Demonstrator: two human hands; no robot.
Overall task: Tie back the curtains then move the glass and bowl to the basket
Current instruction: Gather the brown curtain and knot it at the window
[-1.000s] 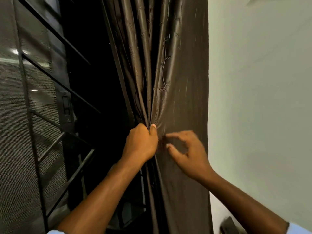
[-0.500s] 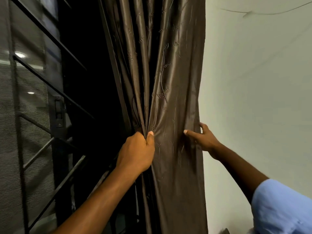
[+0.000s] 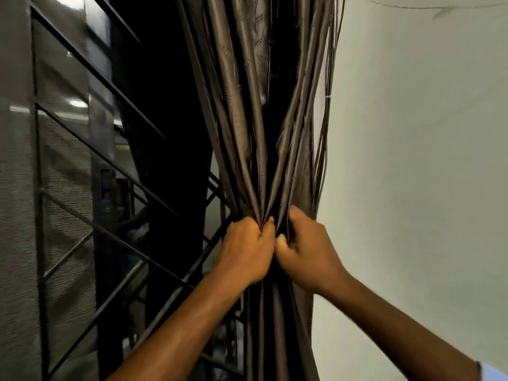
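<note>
Curtain of dark brown glossy fabric with a faint woven leaf pattern (image 3: 255,111) hangs between the black metal window grille (image 3: 115,171) and the pale green painted wall (image 3: 412,160), and it is now drawn into one tight bunch of folds at waist height. Half a second ago the right hand (image 3: 308,254) was out at the curtain's far edge by the wall, with the cloth still spread in a wide sheet; it has since swept that edge across to meet the left hand (image 3: 247,251). Both fists sit touching side by side, each clamped round the gathered cloth, the left thumb pressed into the folds.

My reading is that gathering is done and binding comes next. No tie-back cord or hook shows, though a thin dark line hanging along the curtain's right edge (image 3: 327,105) may be one; blur makes it hard to tell. Glass, bowl and basket are nowhere in sight, so that part of the job has not begun.

No brand, label or legible writing appears on the cloth, grille or wall.
</note>
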